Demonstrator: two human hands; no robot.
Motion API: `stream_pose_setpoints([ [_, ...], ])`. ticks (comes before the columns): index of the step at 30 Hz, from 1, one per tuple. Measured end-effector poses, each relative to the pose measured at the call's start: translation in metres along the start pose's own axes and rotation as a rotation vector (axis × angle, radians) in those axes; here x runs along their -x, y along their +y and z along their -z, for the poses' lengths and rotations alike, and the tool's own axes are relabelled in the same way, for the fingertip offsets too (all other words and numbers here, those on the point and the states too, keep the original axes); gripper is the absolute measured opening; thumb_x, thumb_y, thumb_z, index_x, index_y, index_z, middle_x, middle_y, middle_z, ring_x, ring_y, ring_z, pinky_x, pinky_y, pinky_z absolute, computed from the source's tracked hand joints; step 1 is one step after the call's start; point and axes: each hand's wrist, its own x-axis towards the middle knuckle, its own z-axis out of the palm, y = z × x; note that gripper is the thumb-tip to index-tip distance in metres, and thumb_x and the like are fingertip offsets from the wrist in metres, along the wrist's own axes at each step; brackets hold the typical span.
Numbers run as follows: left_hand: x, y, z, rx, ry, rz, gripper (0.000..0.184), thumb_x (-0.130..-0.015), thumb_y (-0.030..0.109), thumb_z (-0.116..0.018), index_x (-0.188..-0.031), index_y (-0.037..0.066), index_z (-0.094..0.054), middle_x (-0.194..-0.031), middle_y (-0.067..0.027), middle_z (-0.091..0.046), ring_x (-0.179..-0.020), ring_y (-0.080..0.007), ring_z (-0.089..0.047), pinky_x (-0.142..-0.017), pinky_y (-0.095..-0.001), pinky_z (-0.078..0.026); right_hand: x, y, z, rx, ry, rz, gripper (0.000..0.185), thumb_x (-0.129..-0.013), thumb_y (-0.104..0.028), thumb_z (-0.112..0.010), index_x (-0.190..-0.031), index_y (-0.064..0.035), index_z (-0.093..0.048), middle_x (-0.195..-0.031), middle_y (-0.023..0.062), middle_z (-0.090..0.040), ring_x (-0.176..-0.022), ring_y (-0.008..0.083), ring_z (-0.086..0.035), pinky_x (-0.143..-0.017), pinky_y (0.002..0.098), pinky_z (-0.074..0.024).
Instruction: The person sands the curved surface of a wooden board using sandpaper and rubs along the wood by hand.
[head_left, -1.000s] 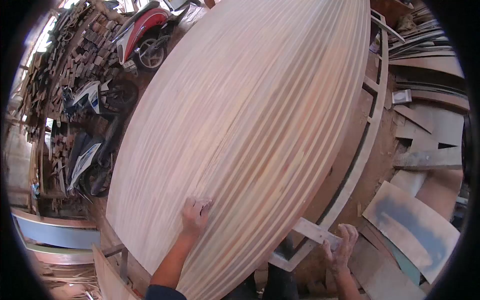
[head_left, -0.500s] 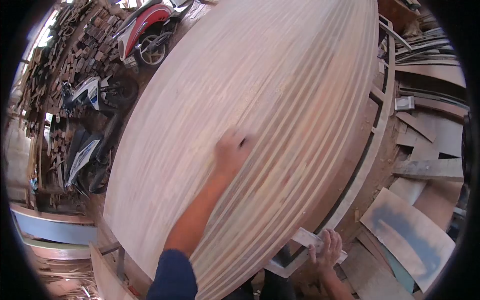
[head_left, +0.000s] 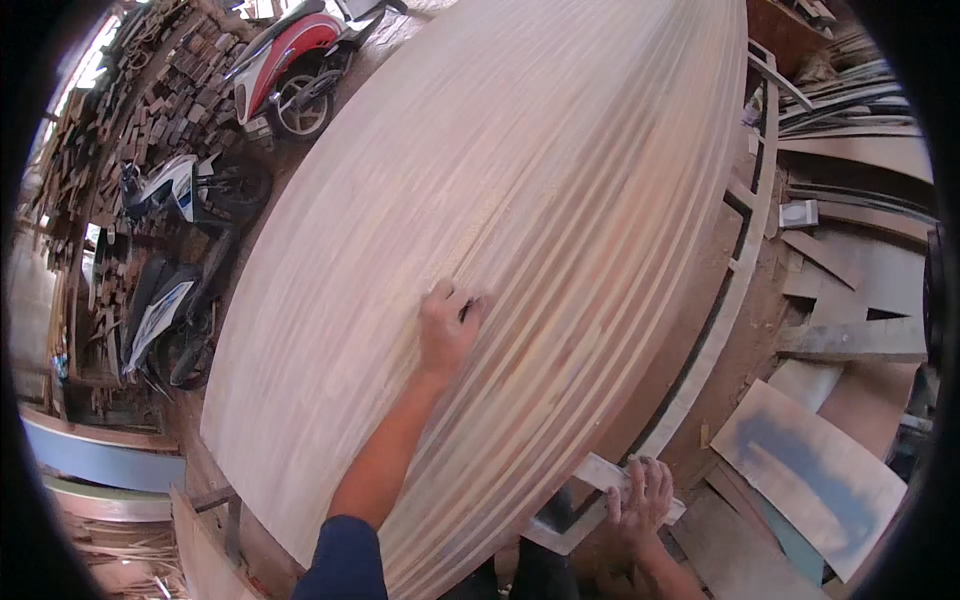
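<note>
A large striped wooden hull (head_left: 400, 210), made of long narrow strips, fills the middle of the head view. On its surface my left hand (head_left: 448, 325) is closed, fingers curled down beside a lengthwise seam; a small dark spot shows between them, and what they hold is hidden. My right hand (head_left: 640, 500) is at the lower right, its fingers bent over a pale wooden bar (head_left: 598, 471) that sticks out past the hull's edge.
Motorbikes (head_left: 300, 40) and stacked wood pieces (head_left: 180, 90) stand at the left. A pale curved frame (head_left: 722, 300) runs along the hull's right side. Beyond it lie boards, including a panel with a blue-grey patch (head_left: 760, 480). Curved panels (head_left: 100, 455) are at the lower left.
My left hand has moved up the hull since the earliest frame, then slightly back down. My right hand, raised and open by the bar before, has come down onto it.
</note>
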Motion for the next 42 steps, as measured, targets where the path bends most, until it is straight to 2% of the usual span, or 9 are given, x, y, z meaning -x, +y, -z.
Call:
stream_pose_setpoints([
  [6,-0.059,0.009,-0.038,-0.044,0.11,-0.163,0.013,-0.081,0.021,-0.074,-0.083,0.007,-0.073,-0.077,-0.0126,-0.059,-0.075,-0.0311,-0.06,-0.071,-0.0475,-0.041,0.003,-0.004,0.011,-0.004,-0.063,-0.015,0.054,-0.086,-0.036,-0.061,-0.128,-0.0029,-0.057,-0.126,0.0215,-0.052,-0.119,0.0443,-0.048,-0.101,0.0569,-0.0394],
  [11,0.034,-0.002,0.02,0.015,0.01,0.059,0.017,-0.083,0.024,-0.071,-0.082,0.007,-0.072,-0.076,-0.0126,-0.059,-0.076,-0.0317,-0.059,-0.071,-0.0446,-0.04,0.003,-0.004,0.005,0.019,-0.05,-0.006,0.053,-0.087,-0.035,-0.061,-0.129,-0.0034,-0.055,-0.129,0.0206,-0.05,-0.119,0.0437,-0.047,-0.1,0.0564,-0.0387],
  [18,-0.073,0.008,-0.049,-0.035,0.132,-0.16,0.019,-0.084,0.026,-0.071,-0.083,0.007,-0.072,-0.082,-0.012,-0.061,-0.079,-0.0331,-0.059,-0.072,-0.0456,-0.04,0.01,-0.005,0.005,0.025,-0.065,-0.03,0.058,-0.086,-0.039,-0.064,-0.134,-0.0067,-0.056,-0.132,0.0182,-0.051,-0.124,0.0422,-0.046,-0.102,0.0545,-0.0381],
  [26,0.114,-0.02,0.081,-0.201,-0.045,-0.034,0.012,-0.077,0.021,-0.077,-0.081,0.01,-0.073,-0.071,-0.0098,-0.056,-0.07,-0.0309,-0.057,-0.071,-0.043,-0.042,0.01,-0.013,0.01,0.065,-0.054,-0.024,0.057,-0.088,-0.037,-0.062,-0.135,-0.0051,-0.053,-0.135,0.0197,-0.049,-0.124,0.041,-0.047,-0.101,0.0537,-0.0381],
  [30,0.001,-0.02,-0.003,-0.168,0.013,-0.175,0.016,-0.083,0.026,-0.071,-0.087,0.01,-0.075,-0.095,-0.0134,-0.067,-0.09,-0.0332,-0.063,-0.081,-0.0482,-0.044,0.015,-0.012,0.003,0.033,-0.045,-0.025,0.056,-0.089,-0.037,-0.061,-0.135,-0.0054,-0.052,-0.137,0.0202,-0.048,-0.125,0.0413,-0.047,-0.1,0.0525,-0.0392],
  [33,-0.044,0.004,-0.019,-0.064,0.006,-0.144,0.021,-0.084,0.029,-0.07,-0.087,0.009,-0.075,-0.096,-0.0153,-0.066,-0.092,-0.0358,-0.063,-0.084,-0.0485,-0.043,0.016,-0.007,-0.005,0.11,-0.009,-0.021,0.057,-0.09,-0.038,-0.06,-0.135,-0.0052,-0.052,-0.138,0.0213,-0.047,-0.123,0.0407,-0.049,-0.098,0.0512,-0.0401],
  [36,0.022,-0.025,0.011,-0.072,0.033,-0.192,0.021,-0.083,0.029,-0.071,-0.084,0.008,-0.074,-0.094,-0.0148,-0.065,-0.087,-0.0354,-0.062,-0.08,-0.0484,-0.044,0.015,-0.006,-0.006,0.136,0.106,0.045,0.055,-0.092,-0.042,-0.057,-0.133,-0.0056,-0.052,-0.133,0.0218,-0.051,-0.118,0.0394,-0.053,-0.094,0.0492,-0.0417],
  [38,0.12,-0.041,0.07,-0.11,0.028,-0.132,0.016,-0.083,0.026,-0.074,-0.084,0.01,-0.073,-0.081,-0.0121,-0.059,-0.077,-0.0323,-0.06,-0.067,-0.046,-0.044,0.015,-0.01,-0.003,0.13,0.109,0.03,0.054,-0.093,-0.042,-0.056,-0.133,-0.0058,-0.053,-0.133,0.0212,-0.052,-0.119,0.0389,-0.053,-0.094,0.0486,-0.0422],
  [42,0.299,-0.05,0.198,-0.236,-0.097,-0.002,0.01,-0.078,0.012,-0.077,-0.087,0.012,-0.073,-0.072,-0.0067,-0.057,-0.071,-0.029,-0.057,-0.067,-0.0423,-0.041,0.016,-0.014,-0.004,0.152,0.135,0.013,0.053,-0.092,-0.041,-0.056,-0.132,-0.0059,-0.053,-0.133,0.0193,-0.051,-0.117,0.0379,-0.054,-0.091,0.0477,-0.0434],
])
